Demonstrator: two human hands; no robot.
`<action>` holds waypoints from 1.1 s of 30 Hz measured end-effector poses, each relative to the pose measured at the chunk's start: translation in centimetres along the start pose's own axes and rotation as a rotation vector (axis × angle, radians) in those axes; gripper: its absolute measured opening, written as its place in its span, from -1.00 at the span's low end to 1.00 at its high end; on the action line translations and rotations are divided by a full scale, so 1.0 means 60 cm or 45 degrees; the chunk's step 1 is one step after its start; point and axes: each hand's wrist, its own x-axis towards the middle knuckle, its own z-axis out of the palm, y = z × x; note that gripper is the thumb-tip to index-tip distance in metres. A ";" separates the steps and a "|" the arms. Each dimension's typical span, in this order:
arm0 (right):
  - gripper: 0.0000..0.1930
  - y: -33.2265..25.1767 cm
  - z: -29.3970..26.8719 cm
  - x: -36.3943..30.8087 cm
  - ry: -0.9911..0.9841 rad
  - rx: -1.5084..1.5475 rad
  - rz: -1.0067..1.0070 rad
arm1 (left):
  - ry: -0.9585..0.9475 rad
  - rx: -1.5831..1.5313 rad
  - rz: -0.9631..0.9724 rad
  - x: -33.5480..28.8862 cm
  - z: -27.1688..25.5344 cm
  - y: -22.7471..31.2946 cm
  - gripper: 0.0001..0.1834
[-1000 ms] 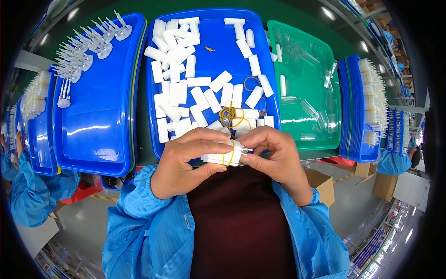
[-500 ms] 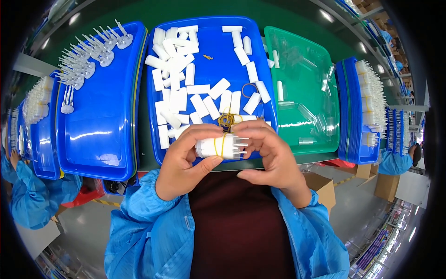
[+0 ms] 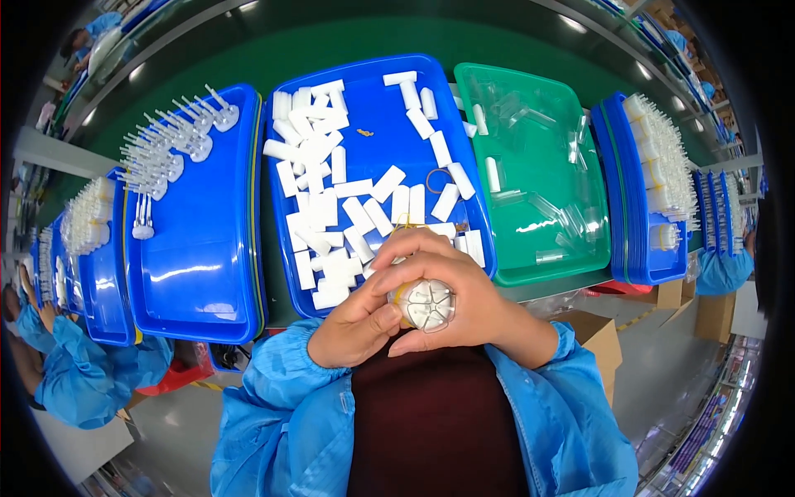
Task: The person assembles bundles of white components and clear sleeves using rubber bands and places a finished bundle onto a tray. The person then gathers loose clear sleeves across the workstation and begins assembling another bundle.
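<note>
Left hand and right hand clamp their fingers around the bundle, probably light, stiff, slightly slippery, best gripped around its middle.

At the lower centre, two hands and one banded bundle; at centre, one blue tray with dozens of white cylinders; right of it, one green tray with two more; upper left, at least four stemmed clusters.
</note>
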 end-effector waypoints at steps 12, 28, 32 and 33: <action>-0.76 0.008 0.003 -0.006 0.062 0.258 -0.008 | 0.207 0.116 -0.106 0.008 0.001 -0.011 -0.31; -0.47 -0.025 -0.008 -0.011 -0.013 0.801 0.662 | 0.037 0.054 -0.083 0.020 0.007 -0.010 -0.37; -0.35 -0.008 -0.007 -0.014 -0.020 0.992 0.536 | 0.040 0.043 -0.153 0.020 -0.001 -0.009 -0.38; -0.36 -0.010 -0.008 -0.012 -0.037 1.059 0.585 | -0.026 0.007 -0.194 0.019 -0.006 -0.008 -0.38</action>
